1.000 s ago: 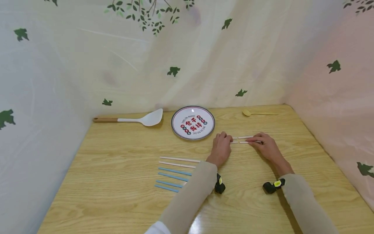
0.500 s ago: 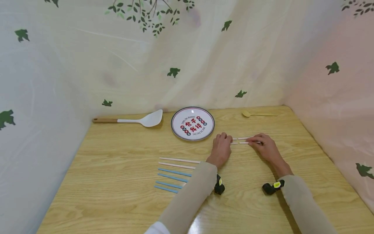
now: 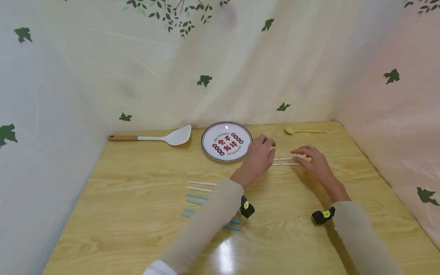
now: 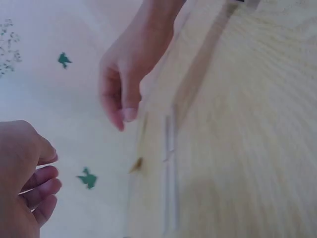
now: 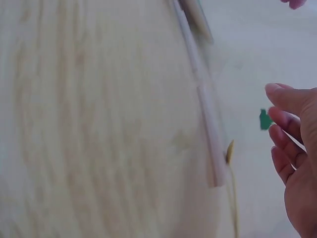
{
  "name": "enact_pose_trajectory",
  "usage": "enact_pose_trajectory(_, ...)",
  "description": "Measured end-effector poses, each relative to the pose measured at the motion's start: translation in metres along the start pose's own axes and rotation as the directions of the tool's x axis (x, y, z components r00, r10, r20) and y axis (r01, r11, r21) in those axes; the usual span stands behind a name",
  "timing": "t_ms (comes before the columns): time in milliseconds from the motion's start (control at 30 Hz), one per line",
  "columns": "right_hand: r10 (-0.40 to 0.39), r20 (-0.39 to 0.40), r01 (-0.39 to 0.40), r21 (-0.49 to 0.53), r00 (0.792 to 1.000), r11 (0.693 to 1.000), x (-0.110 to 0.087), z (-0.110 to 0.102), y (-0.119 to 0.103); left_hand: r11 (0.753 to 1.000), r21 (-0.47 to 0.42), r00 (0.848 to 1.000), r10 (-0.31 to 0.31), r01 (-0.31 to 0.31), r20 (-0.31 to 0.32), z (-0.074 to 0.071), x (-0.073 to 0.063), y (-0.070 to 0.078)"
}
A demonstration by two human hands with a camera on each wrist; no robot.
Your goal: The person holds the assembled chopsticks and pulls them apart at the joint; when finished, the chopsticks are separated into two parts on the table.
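Note:
A pair of pale pinkish-white chopsticks lies side by side on the table; a break shows partway along each. My left hand hovers beside their left end, overlapping the plate's right edge in the head view, its fingers loosely bent around nothing. Over the right end is my right hand, thumb and fingers spread apart. In the right wrist view, the chopsticks lie apart from the right hand. Left of my left forearm, another pale pair and several blue chopsticks lie in rows, partly hidden by the sleeve.
A white plate with red characters stands at the back middle. To its left lies a white spatula with a wooden handle. A small yellow spoon rests at the back right. Patterned cloth surrounds the table.
Both hands have let go of the pale chopsticks and lifted. My left hand has moved up and left toward the plate; my right hand has opened its pinch and risen slightly.

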State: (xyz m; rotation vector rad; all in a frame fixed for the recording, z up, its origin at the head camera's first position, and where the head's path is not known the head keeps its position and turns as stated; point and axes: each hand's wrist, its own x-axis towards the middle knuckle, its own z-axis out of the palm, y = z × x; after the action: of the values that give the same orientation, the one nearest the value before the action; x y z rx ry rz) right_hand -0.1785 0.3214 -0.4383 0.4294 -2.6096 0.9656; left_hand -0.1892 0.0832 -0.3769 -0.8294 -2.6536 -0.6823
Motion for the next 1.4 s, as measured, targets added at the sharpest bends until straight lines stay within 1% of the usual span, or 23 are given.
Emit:
enact_pose_trajectory(67,-0.043,-0.001,0.043,-0.005,0.999,0.999,0.004,-0.001,-0.008,0.999,-0.04,0.999,0.017,-0.019,-0.04,-0.017,-0.001,-0.009)
enact_pose_trajectory(167,-0.08,-0.001,0.08,-0.017,0.997,0.997,0.008,-0.001,-0.021,0.994,-0.103,0.995,0.031,-0.041,-0.095,-0.039,-0.008,-0.025)
enact_pose_trajectory(267,-0.122,-0.001,0.122,-0.018,0.993,0.992,0.009,0.0,-0.034,0.988,-0.148,0.99,0.024,-0.045,-0.137,-0.059,-0.021,-0.043)
enact_pose_trajectory(333,-0.161,-0.004,0.161,-0.012,0.987,0.987,0.01,0.003,-0.044,0.986,-0.163,0.987,0.016,-0.042,-0.16,-0.071,-0.032,-0.057)
enact_pose_trajectory(400,-0.197,-0.003,0.197,-0.005,0.98,0.98,0.011,0.006,-0.053,0.983,-0.182,0.988,-0.015,-0.014,-0.156,-0.084,-0.046,-0.071)
enact_pose_trajectory(467,-0.219,0.006,0.219,0.002,0.976,0.976,0.011,0.011,-0.062,0.98,-0.198,0.989,-0.055,0.027,-0.137,-0.095,-0.06,-0.084)
enact_pose_trajectory(567,-0.223,0.033,0.222,0.011,0.974,0.975,0.011,0.02,-0.073,0.974,-0.211,0.988,-0.11,0.085,-0.111,-0.107,-0.083,-0.102)
enact_pose_trajectory(600,-0.217,0.045,0.216,0.022,0.975,0.976,0.011,0.023,-0.077,0.974,-0.201,0.987,-0.123,0.101,-0.102,-0.109,-0.09,-0.109)
enact_pose_trajectory(700,-0.199,0.075,0.196,0.052,0.977,0.979,0.009,0.034,-0.087,0.97,-0.194,0.983,-0.166,0.149,-0.077,-0.111,-0.11,-0.127)
enact_pose_trajectory(800,-0.164,0.115,0.155,0.088,0.98,0.984,0.006,0.047,-0.098,0.963,-0.184,0.979,-0.203,0.196,-0.025,-0.106,-0.128,-0.143)
enact_pose_trajectory(900,-0.133,0.163,0.114,0.123,0.978,0.986,0.003,0.063,-0.106,0.95,-0.199,0.97,-0.235,0.241,0.055,-0.099,-0.142,-0.156)
enact_pose_trajectory(967,-0.117,0.196,0.089,0.147,0.974,0.985,0.0,0.074,-0.112,0.944,-0.208,0.966,-0.236,0.254,0.11,-0.093,-0.149,-0.164)
enact_pose_trajectory(1100,-0.116,0.255,0.069,0.185,0.96,0.98,-0.003,0.094,-0.121,0.93,-0.257,0.953,-0.208,0.263,0.219,-0.084,-0.158,-0.172)
enact_pose_trajectory(1200,-0.121,0.293,0.056,0.221,0.948,0.974,-0.005,0.106,-0.128,0.923,-0.28,0.943,-0.184,0.263,0.277,-0.077,-0.162,-0.175)
enact_pose_trajectory(1267,-0.114,0.32,0.036,0.24,0.94,0.97,-0.007,0.113,-0.131,0.922,-0.286,0.939,-0.174,0.261,0.297,-0.073,-0.163,-0.176)
enact_pose_trajectory(1300,-0.097,0.341,0.012,0.242,0.935,0.97,-0.007,0.116,-0.132,0.923,-0.286,0.938,-0.17,0.259,0.303,-0.071,-0.163,-0.175)
enact_pose_trajectory(1400,-0.052,0.402,-0.045,0.229,0.914,0.972,-0.009,0.123,-0.134,0.933,-0.268,0.939,-0.155,0.242,0.307,-0.067,-0.163,-0.173)
